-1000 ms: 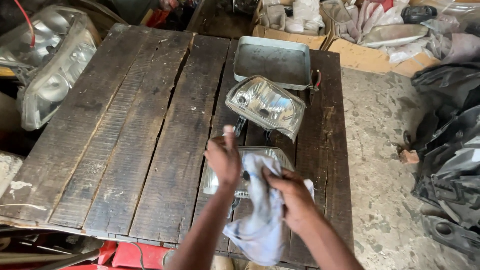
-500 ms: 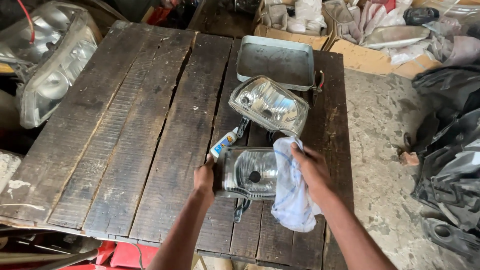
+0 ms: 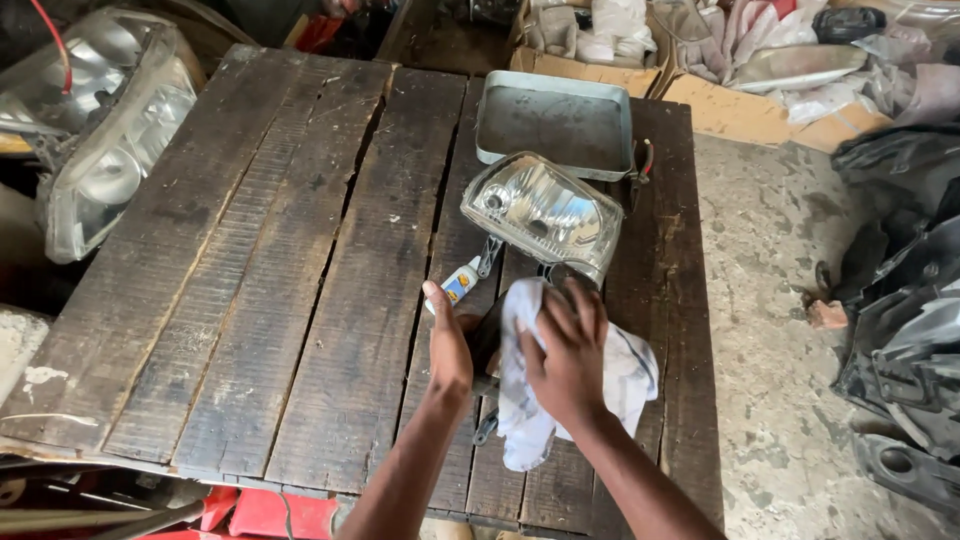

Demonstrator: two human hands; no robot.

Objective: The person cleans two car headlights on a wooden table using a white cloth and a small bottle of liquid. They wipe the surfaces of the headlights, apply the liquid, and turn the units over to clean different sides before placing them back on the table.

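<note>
My left hand [image 3: 449,345] grips the left edge of a small headlamp unit [image 3: 488,345], tipped up on its side on the dark wooden plank table [image 3: 260,300]. My right hand [image 3: 567,352] presses a white cloth [image 3: 620,380] against the lamp's face, hiding most of it. A second headlamp [image 3: 545,212] with a clear lens lies just beyond, face up. A small white and blue tube [image 3: 458,285] lies beside my left thumb.
A grey metal tray [image 3: 555,124] sits at the table's far edge, with red-handled pliers [image 3: 640,170] next to it. A large headlight assembly [image 3: 95,130] rests off the table's left. Cardboard boxes of parts [image 3: 720,70] stand behind; black parts [image 3: 900,300] lie on the concrete floor at right.
The lamp lay flat with its lens showing and the cloth at its right side. Now it is tipped up and my right hand has moved the cloth over its face.
</note>
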